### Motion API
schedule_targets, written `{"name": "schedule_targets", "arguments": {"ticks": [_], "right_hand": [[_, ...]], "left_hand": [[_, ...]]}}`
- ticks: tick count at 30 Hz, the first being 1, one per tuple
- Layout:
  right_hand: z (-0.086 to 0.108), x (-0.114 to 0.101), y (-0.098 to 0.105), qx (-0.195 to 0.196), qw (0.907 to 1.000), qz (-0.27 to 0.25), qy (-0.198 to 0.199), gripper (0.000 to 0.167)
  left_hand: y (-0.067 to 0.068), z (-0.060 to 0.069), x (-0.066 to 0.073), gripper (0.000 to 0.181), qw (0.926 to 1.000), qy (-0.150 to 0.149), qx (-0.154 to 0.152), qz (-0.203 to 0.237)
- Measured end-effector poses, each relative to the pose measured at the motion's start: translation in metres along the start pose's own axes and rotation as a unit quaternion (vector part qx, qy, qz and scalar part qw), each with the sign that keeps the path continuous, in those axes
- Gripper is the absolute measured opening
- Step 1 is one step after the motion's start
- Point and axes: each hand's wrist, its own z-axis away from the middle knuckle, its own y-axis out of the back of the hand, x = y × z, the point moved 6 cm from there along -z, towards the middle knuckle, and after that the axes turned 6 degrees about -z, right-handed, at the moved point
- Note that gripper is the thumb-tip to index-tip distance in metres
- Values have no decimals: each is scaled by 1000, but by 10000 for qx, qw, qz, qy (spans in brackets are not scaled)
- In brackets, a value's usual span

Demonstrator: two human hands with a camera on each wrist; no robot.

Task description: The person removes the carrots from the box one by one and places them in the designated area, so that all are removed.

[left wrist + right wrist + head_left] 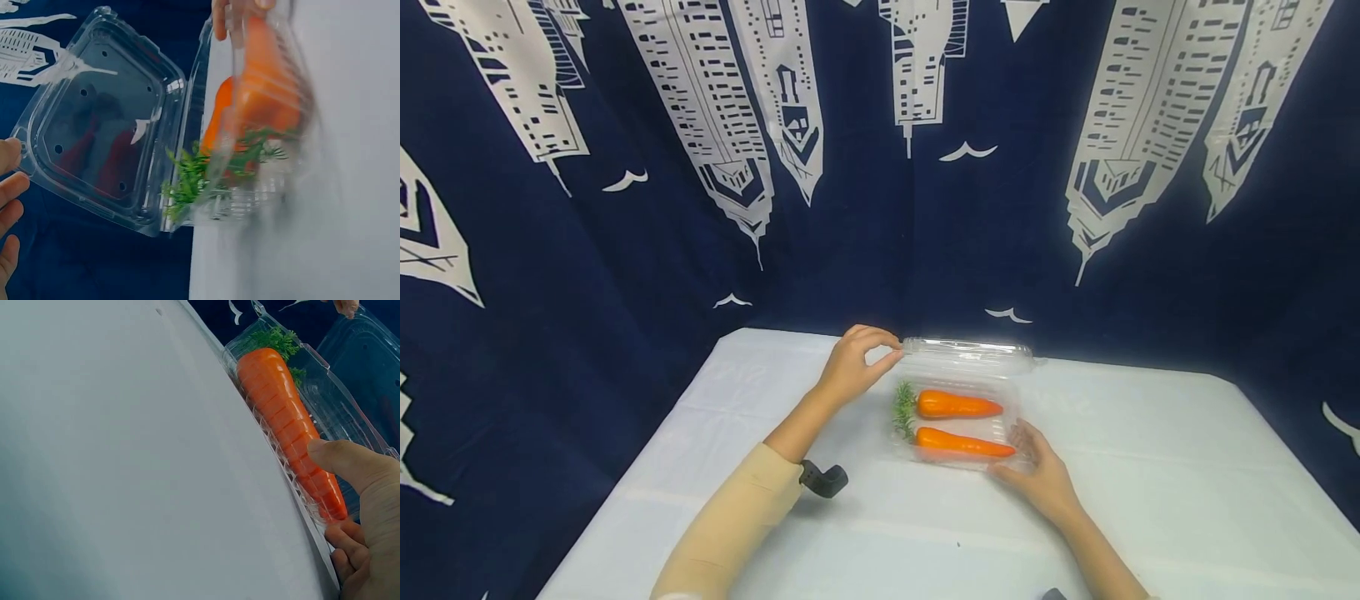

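A clear plastic clamshell container [955, 462] lies on the table with its lid [966, 354] raised at the far side. Inside lie two orange carrots, the far carrot [958, 405] and the near carrot [964, 442], with green tops [904, 410] toward the left. My left hand [859, 362] pinches the left corner of the lid between thumb and fingers. In the left wrist view, the fingers [11, 194] reach the lid's corner tab. My right hand [1037, 479] grips the near right corner of the base. Its thumb [344, 459] overlaps the carrot in the right wrist view.
A white cloth covers the table [1150, 483]. Behind it hangs a dark blue curtain [917, 233] printed with white buildings. A black wrist device [824, 480] sits on the left forearm, beside a beige sleeve [737, 517].
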Motion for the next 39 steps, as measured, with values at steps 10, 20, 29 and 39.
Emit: {"name": "schedule_targets", "arguments": {"ticks": [10, 20, 29, 39], "right_hand": [[0, 2, 0, 31, 10000, -56, -52, 96], [0, 3, 0, 107, 9999, -35, -8, 96], [0, 1, 0, 148, 9999, -61, 0, 96], [0, 2, 0, 159, 9999, -16, -25, 96]], "left_hand": [[1, -26, -3, 13, 9990, 269, -38, -367], [-4, -50, -15, 20, 9932, 766, -604, -633], [-8, -68, -22, 24, 9884, 943, -667, -985], [-20, -75, -27, 29, 9915, 1076, -344, -651]]}}
